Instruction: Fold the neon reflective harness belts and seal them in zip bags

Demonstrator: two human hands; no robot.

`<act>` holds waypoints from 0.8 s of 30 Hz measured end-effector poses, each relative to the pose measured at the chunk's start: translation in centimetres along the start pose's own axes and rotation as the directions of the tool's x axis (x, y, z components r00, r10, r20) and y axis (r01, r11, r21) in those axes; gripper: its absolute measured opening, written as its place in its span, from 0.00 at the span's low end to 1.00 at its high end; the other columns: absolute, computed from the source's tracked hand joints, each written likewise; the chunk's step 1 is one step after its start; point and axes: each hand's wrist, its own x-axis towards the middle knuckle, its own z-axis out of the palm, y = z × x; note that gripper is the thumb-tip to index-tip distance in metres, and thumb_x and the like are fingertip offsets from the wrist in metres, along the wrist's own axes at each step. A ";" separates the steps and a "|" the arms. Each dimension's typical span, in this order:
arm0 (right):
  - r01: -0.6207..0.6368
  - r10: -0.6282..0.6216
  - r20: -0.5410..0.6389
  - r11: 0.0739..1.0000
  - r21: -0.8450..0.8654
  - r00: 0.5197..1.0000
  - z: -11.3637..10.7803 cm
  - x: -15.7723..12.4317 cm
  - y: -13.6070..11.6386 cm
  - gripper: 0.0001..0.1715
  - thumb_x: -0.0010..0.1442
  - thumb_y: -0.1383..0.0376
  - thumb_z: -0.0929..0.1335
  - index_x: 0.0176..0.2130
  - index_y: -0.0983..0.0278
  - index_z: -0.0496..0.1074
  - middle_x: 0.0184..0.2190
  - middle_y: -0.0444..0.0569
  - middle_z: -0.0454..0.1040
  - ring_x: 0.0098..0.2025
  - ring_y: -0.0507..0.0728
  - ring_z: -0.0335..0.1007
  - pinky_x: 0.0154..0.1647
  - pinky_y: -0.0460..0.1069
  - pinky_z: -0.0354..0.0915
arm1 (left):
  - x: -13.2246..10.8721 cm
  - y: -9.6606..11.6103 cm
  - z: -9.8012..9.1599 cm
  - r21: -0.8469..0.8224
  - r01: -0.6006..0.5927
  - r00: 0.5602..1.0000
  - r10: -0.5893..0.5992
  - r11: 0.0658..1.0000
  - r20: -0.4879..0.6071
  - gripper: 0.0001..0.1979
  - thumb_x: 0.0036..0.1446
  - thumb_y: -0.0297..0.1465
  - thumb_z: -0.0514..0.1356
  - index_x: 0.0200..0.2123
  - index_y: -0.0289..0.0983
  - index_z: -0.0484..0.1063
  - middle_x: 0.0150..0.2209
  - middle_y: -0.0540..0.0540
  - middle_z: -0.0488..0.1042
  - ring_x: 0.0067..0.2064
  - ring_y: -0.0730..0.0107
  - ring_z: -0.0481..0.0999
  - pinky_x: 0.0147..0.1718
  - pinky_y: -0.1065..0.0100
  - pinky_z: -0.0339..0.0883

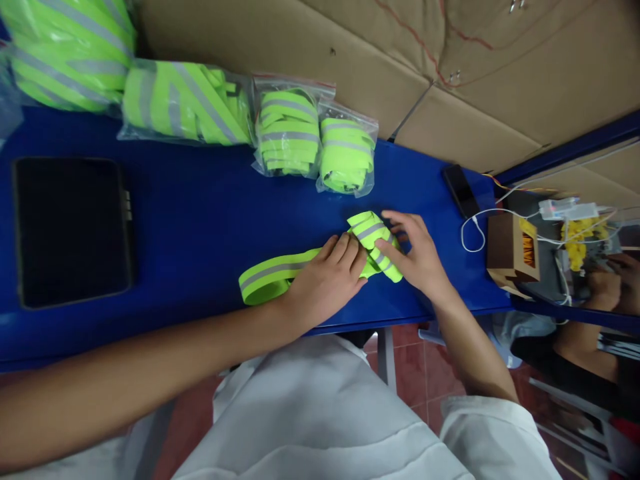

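Observation:
A neon-yellow reflective strap (275, 269) with a grey stripe lies on the blue table, its left end curled in a loop. My left hand (330, 277) presses over the strap's middle, fingers together and pointing up and right. At the strap's right end is a folded bundle (371, 230) of the same band. My right hand (413, 253) grips this bundle from the right, its thumb on top and its fingers behind it. The underside of the bundle is hidden.
Bagged neon straps (187, 103) line the back of the blue table (200, 213). A black tablet (74, 230) lies at left. At right are a phone (461, 191), a white cable and a cardboard box (505, 250). Another person's hands (605, 287) show at far right.

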 end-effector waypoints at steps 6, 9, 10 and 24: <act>-0.249 0.229 0.188 0.964 0.091 0.955 0.3 1.3 1.3 0.35 0.58 0.40 0.75 0.53 0.61 0.76 0.53 0.56 0.77 0.50 0.63 0.76 0.54 0.61 0.72 | 0.1 -0.1 -0.2 -0.011 -0.010 1.000 0.010 1.000 0.018 0.23 0.75 0.35 0.51 0.62 0.24 0.71 0.61 0.26 0.73 0.65 0.42 0.74 0.67 0.49 0.68; -0.333 0.294 0.210 0.926 0.180 0.932 0.2 1.6 0.9 0.36 0.53 0.43 0.79 0.51 0.61 0.73 0.49 0.53 0.79 0.50 0.62 0.76 0.52 0.59 0.72 | 0.2 -0.1 -0.5 -0.023 -0.008 0.999 0.009 1.000 0.053 0.23 0.75 0.35 0.52 0.61 0.23 0.71 0.62 0.25 0.73 0.66 0.41 0.73 0.68 0.48 0.67; -0.362 0.317 0.215 0.907 0.217 0.924 0.2 1.7 0.7 0.39 0.50 0.43 0.80 0.51 0.61 0.72 0.48 0.53 0.80 0.49 0.62 0.76 0.51 0.58 0.72 | 0.2 0.0 -0.6 -0.026 -0.008 0.998 0.010 1.000 0.060 0.23 0.75 0.35 0.52 0.62 0.22 0.71 0.62 0.24 0.73 0.66 0.41 0.73 0.68 0.48 0.67; -0.394 0.364 0.154 0.875 0.280 0.919 -1.1 3.0 0.6 0.32 0.47 0.53 0.81 0.47 0.63 0.75 0.40 0.49 0.81 0.40 0.60 0.77 0.40 0.54 0.72 | -0.9 -0.3 -0.6 -0.118 0.091 0.962 -0.057 0.989 0.266 0.33 0.77 0.38 0.50 0.76 0.25 0.52 0.77 0.29 0.48 0.78 0.45 0.53 0.75 0.41 0.54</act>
